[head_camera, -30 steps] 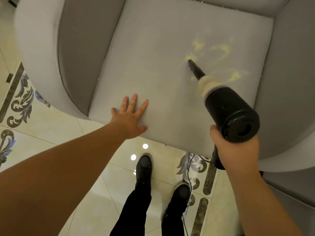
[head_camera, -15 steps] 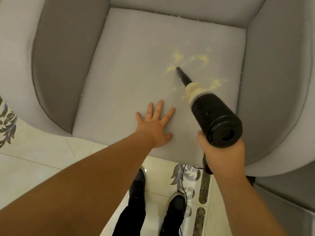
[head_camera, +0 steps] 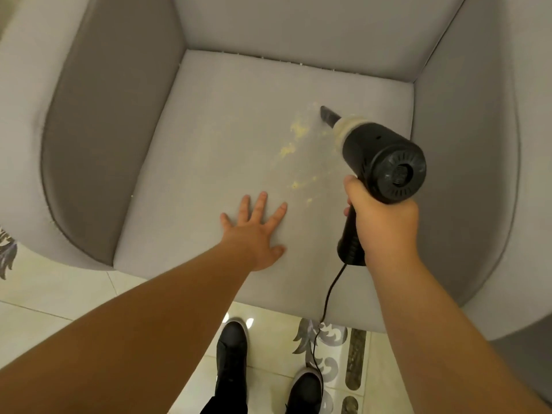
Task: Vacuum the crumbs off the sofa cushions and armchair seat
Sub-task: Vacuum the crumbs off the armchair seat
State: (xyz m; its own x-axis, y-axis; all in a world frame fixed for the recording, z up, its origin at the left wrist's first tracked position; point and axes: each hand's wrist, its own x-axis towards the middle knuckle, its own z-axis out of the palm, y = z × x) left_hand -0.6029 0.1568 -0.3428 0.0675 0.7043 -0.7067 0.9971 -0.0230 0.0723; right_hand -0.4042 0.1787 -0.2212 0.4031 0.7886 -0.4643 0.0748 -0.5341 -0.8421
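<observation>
Grey armchair seat (head_camera: 209,150) — crumbs (head_camera: 298,130); tiled floor (head_camera: 44,321)

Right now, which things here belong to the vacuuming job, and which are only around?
For the job:
handheld vacuum
yellow crumbs
armchair seat
right hand gripping the vacuum
left hand pressing the seat

Only around:
black shoes
tiled floor

Grey armchair seat (head_camera: 224,138), yellow crumbs (head_camera: 298,130), black vacuum (head_camera: 385,162), cream tiles (head_camera: 59,300) with seemingly grey scrollwork.

Bare forearms, no sleeves; black trousers (head_camera: 224,406), black shoes (head_camera: 231,342) w/ pale soles.
</observation>
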